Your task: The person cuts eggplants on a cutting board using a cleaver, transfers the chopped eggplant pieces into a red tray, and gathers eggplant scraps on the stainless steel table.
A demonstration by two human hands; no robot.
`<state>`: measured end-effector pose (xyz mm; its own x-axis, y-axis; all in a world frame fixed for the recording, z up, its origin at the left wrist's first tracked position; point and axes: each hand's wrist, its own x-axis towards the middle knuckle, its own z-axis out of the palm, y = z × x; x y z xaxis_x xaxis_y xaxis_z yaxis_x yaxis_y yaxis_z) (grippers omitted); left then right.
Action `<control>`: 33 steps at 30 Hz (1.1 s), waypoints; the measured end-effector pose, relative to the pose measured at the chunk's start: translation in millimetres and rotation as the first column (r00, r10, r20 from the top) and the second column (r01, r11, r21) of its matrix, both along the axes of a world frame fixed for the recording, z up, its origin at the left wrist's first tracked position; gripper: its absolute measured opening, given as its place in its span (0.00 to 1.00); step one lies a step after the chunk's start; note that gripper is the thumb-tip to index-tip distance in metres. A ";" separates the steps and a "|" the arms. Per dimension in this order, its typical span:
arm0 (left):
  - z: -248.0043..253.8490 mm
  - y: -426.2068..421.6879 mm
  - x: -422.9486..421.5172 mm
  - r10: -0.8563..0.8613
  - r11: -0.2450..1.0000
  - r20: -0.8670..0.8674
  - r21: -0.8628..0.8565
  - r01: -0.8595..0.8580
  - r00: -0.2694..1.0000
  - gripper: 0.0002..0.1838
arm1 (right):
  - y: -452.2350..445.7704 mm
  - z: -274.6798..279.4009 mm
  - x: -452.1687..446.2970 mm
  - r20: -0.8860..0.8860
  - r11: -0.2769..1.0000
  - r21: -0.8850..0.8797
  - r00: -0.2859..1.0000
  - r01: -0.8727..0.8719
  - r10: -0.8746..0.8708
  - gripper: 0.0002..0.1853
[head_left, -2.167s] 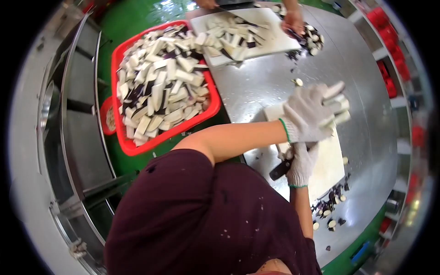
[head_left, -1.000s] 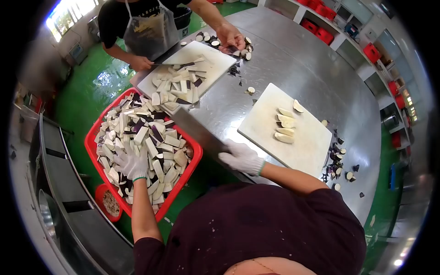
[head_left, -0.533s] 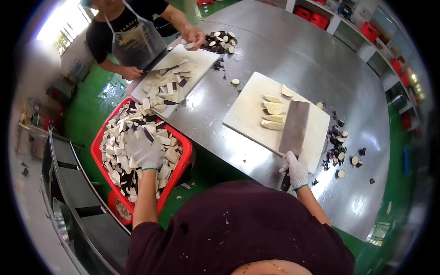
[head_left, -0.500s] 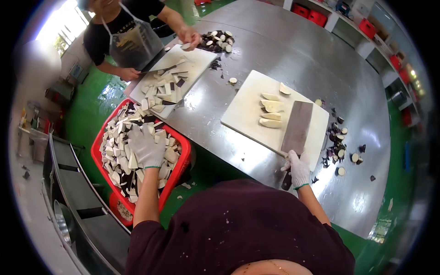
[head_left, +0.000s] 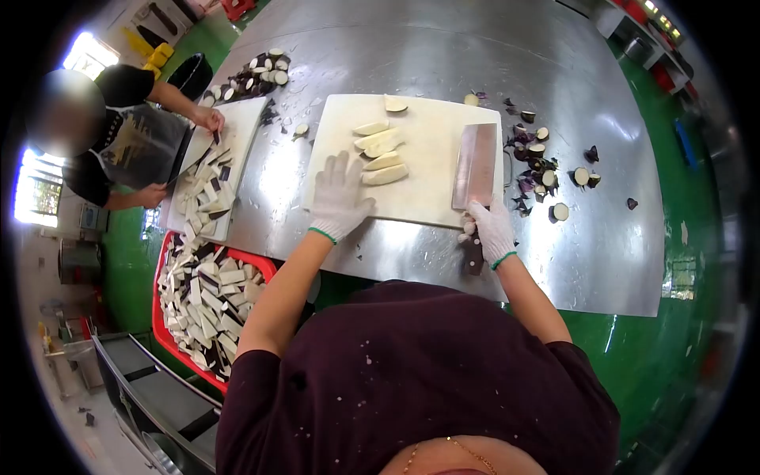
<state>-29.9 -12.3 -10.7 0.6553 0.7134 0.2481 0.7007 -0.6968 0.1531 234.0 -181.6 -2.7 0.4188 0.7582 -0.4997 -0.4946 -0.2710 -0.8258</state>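
My left hand [head_left: 339, 194], in a white knit glove with a green cuff, is spread open over the left front part of a white cutting board [head_left: 431, 150]. Just right of its fingers lie several pale eggplant wedges [head_left: 385, 174], with one more wedge [head_left: 395, 104] near the board's far edge. My right hand [head_left: 492, 226], gloved the same way, is closed round the dark handle of a cleaver [head_left: 476, 166]. The broad blade rests over the right side of the board, pointing away from me.
A red basket [head_left: 161, 317] heaped with cut eggplant pieces stands at the table's left edge. Behind it, a co-worker [head_left: 142, 146] holds a knife over another board [head_left: 248, 131]. Eggplant stem ends [head_left: 545, 178] are scattered right of my board on the steel table [head_left: 380, 47].
My left hand has moved from the basket of cut pieces to the cutting board. The camera view has turned, and my right hand still holds the cleaver. The co-worker's hand has come down to their board.
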 end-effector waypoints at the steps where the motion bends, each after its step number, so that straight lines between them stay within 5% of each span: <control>1: -2.8 4.9 10.7 -0.054 0.998 -0.016 0.035 0.055 0.998 0.45 | 5.3 -5.8 3.8 -0.015 1.000 0.003 1.000 -0.008 0.008 0.10; 5: -32.1 33.4 34.5 -0.103 0.989 -0.120 0.091 0.114 0.987 0.46 | 14.4 -3.2 10.7 -0.067 1.000 0.000 0.998 -0.004 0.004 0.07; 8: -17.2 51.0 45.1 -0.172 0.985 -0.198 -0.022 0.171 0.965 0.42 | 17.1 -1.3 17.8 -0.015 0.996 -0.043 0.997 -0.076 0.075 0.09; 11: 27.8 67.1 71.0 -0.252 0.965 -0.088 -0.090 0.244 0.964 0.36 | 17.9 -0.5 15.1 0.113 0.995 -0.040 0.989 -0.089 0.093 0.11; 16: 24.0 135.3 135.0 -0.269 0.917 -0.216 0.240 0.318 0.939 0.26 | 18.4 5.0 18.4 0.163 0.984 -0.125 0.976 -0.127 0.146 0.14; 19: 33.9 160.8 147.2 -0.333 0.939 -0.388 -0.222 0.264 0.859 0.24 | 20.7 -2.4 22.1 0.081 0.972 -0.137 0.976 -0.191 0.203 0.14; 20: -26.2 215.2 133.0 -0.681 0.683 -0.316 0.048 0.728 0.660 0.28 | 22.2 1.9 23.0 0.089 0.963 -0.166 0.969 -0.212 0.229 0.13; 23: 10.2 176.6 125.4 -0.418 0.838 -0.194 -0.459 0.295 0.887 0.34 | 27.8 5.5 26.1 0.078 0.944 -0.203 0.957 -0.260 0.280 0.12; 26: 17.7 143.9 96.5 -0.396 0.876 -0.287 -0.402 0.265 0.872 0.46 | 27.7 4.6 22.3 0.086 0.936 -0.222 0.951 -0.272 0.297 0.11; 30: 34.2 76.9 78.1 -0.148 0.971 -0.375 -0.229 0.063 0.915 0.59 | 33.3 27.2 14.8 0.246 0.882 -0.342 0.875 -0.325 0.418 0.10; 31: 33.7 70.2 76.1 -0.093 0.976 -0.382 -0.219 0.008 0.920 0.63 | 33.6 11.3 16.4 0.268 0.900 -0.241 0.866 -0.363 0.421 0.11; 33: 26.6 54.9 72.5 -0.017 0.980 -0.332 -0.194 -0.051 0.943 0.61 | 44.3 7.2 5.4 0.263 0.897 -0.261 0.867 -0.358 0.422 0.14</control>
